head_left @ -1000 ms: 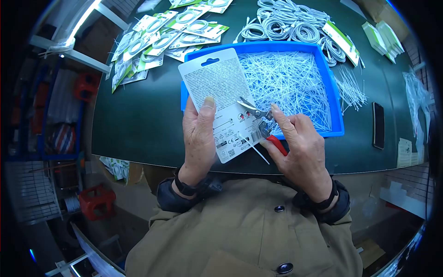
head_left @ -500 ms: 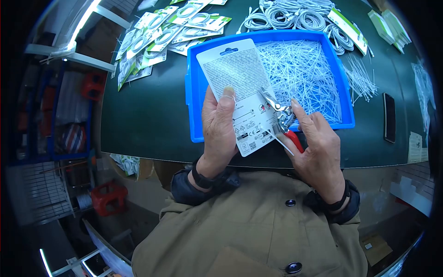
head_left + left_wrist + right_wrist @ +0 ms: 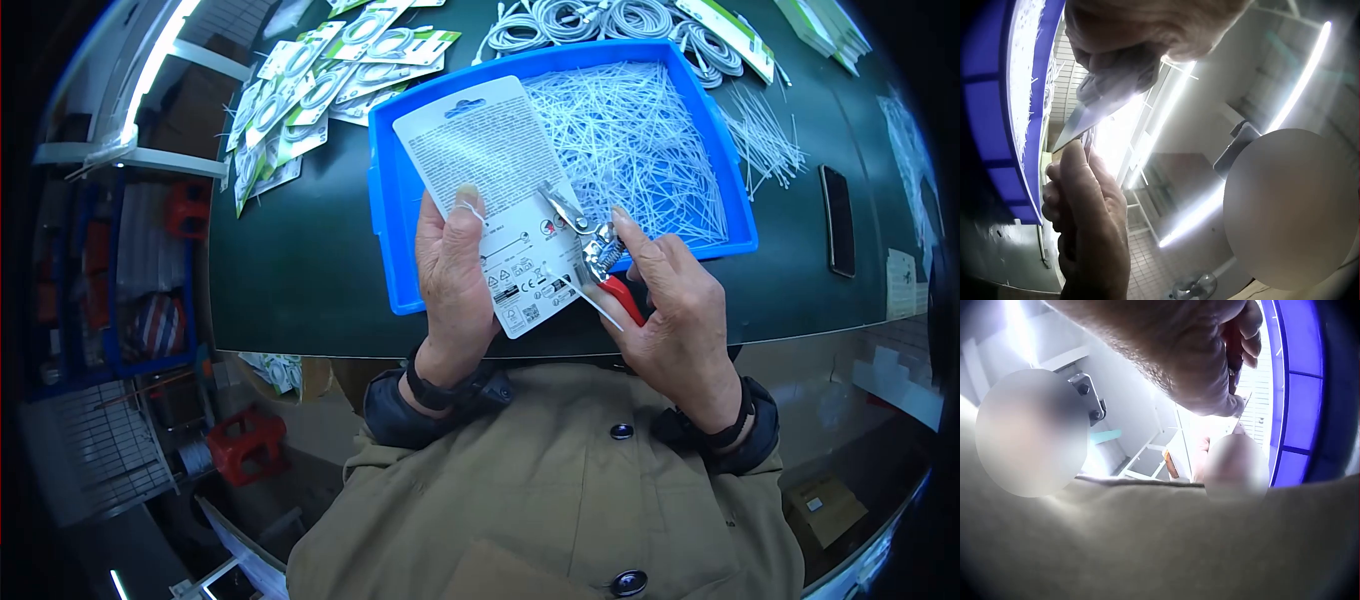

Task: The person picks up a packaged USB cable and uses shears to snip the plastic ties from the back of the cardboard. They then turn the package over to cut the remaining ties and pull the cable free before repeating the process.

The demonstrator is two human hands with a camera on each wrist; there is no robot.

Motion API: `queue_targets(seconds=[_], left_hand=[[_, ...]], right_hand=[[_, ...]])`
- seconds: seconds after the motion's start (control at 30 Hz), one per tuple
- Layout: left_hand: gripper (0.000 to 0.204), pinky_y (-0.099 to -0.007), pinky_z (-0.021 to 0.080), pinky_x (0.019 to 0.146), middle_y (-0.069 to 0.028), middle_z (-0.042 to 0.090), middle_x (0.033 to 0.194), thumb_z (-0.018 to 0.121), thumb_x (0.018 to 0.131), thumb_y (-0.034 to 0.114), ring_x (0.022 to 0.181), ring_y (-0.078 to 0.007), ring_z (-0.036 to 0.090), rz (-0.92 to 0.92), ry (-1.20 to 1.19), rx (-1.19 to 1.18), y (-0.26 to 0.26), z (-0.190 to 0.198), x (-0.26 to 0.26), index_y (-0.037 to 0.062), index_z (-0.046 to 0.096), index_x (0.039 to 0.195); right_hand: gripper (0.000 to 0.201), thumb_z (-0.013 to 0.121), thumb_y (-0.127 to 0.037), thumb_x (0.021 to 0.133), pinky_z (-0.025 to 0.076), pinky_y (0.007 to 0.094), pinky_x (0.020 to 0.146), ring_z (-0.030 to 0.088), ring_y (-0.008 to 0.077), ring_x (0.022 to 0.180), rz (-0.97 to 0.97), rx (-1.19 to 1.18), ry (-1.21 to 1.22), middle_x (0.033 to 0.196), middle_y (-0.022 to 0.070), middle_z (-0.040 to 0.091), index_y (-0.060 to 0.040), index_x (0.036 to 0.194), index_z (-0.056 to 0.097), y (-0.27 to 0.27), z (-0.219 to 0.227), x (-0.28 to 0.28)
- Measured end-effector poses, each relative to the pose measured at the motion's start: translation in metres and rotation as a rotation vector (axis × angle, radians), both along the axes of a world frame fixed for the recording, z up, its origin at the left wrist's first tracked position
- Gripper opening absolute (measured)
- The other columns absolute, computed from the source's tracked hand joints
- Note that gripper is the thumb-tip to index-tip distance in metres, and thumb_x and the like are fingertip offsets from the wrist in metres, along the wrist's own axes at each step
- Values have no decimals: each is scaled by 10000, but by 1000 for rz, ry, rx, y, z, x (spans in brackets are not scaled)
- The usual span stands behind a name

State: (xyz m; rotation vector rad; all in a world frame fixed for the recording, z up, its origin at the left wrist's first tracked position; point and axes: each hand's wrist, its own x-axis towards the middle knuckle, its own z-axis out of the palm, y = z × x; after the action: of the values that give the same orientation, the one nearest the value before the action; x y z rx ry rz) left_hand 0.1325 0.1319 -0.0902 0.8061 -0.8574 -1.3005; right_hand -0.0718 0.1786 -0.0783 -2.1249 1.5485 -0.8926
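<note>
The left hand (image 3: 456,283) grips a printed white card (image 3: 480,150) by its left edge, thumb on the printed face. A thin white tie (image 3: 603,308) sticks out at the card's lower right, and a short white end stands by the left thumb. Red-handled cutters (image 3: 620,297) are held in the right hand (image 3: 682,318), index finger extended along them, their metal blades lying over the card's right side. In the left wrist view the left hand (image 3: 1154,25) is above the card's edge (image 3: 1079,122), with the right hand (image 3: 1094,219) below it.
Behind the hands is a blue tray (image 3: 382,215) of loose white ties (image 3: 630,140). Carded cables (image 3: 320,85) lie at the back left, coiled cables (image 3: 640,20) at the back. More ties (image 3: 762,135) and a phone (image 3: 838,220) lie on the right.
The view has shifted. The cutter blades have turned more upright over the card, and the white tie's lower end now lies against the right hand's thumb side.
</note>
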Motion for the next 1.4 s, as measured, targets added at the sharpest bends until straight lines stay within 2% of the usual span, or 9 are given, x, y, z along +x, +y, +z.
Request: queue_targets(seconds=[0.17,0.27,0.43,0.53,0.73,0.83,0.93,1.03,1.4], left_hand=[[365,-334,630,860,-151,688,1219,517,1115,264,1013,-196,739,-3,-22,10,1,0,-4,8,512,1375],[374,-327,635,866,-156,685,1243,508,1125,258,1036,-187,739,-24,-2,9,2,0,-4,-1,490,1395],[360,-321,635,849,-153,685,1232,510,1124,248,1021,-181,740,-25,25,29,3,1,-7,3,494,1388],[376,-350,655,816,-165,700,1193,493,1121,275,970,-217,759,2,-23,47,1,2,-12,4,517,1380],[407,-327,601,941,-146,672,1277,499,1136,261,1096,-171,704,-56,-12,12,-2,-5,-17,-5,463,1441],[428,-326,605,922,-145,675,1269,497,1140,304,1075,-180,713,-98,-5,12,-8,-16,-20,-3,460,1436],[456,-385,643,850,-178,695,1211,392,1150,380,1007,-252,756,-50,-102,24,-8,-18,-25,0,516,1370],[470,-320,607,882,-144,687,1233,497,1138,376,1046,-191,726,-102,-13,16,-8,-18,-24,-1,461,1416],[510,-327,611,887,-161,672,1268,502,1132,392,1060,-200,727,-65,-44,-13,-5,-16,-25,-11,433,1436]], right_hand=[[757,864,-184,825,507,400,699,606,274,811,-33,-65,82,909,118,619,-40,1503,560,1,1,-1],[767,877,-199,815,509,419,690,604,290,832,-25,-87,94,927,124,572,-29,1490,555,3,0,-3],[755,873,-176,822,508,412,652,616,281,800,-10,-14,32,919,128,583,-32,1493,556,3,1,-6],[750,870,-159,825,512,415,644,625,281,771,-10,-11,-10,909,126,590,-32,1493,555,3,-3,-8],[740,861,-135,823,536,408,663,654,272,763,-12,44,-94,905,124,610,-36,1491,559,5,-14,-12],[728,851,-136,826,546,402,669,663,268,776,30,120,-147,910,124,616,-44,1489,564,8,-7,-13],[723,848,-167,824,542,410,669,654,274,766,90,148,-196,905,121,611,-57,1483,572,8,-3,-12],[724,852,-185,821,535,411,666,643,277,755,112,136,-175,898,119,605,-61,1479,576,7,0,-9],[735,857,-192,812,527,415,656,632,266,747,108,159,-180,890,125,599,-52,1476,577,11,0,-9]])
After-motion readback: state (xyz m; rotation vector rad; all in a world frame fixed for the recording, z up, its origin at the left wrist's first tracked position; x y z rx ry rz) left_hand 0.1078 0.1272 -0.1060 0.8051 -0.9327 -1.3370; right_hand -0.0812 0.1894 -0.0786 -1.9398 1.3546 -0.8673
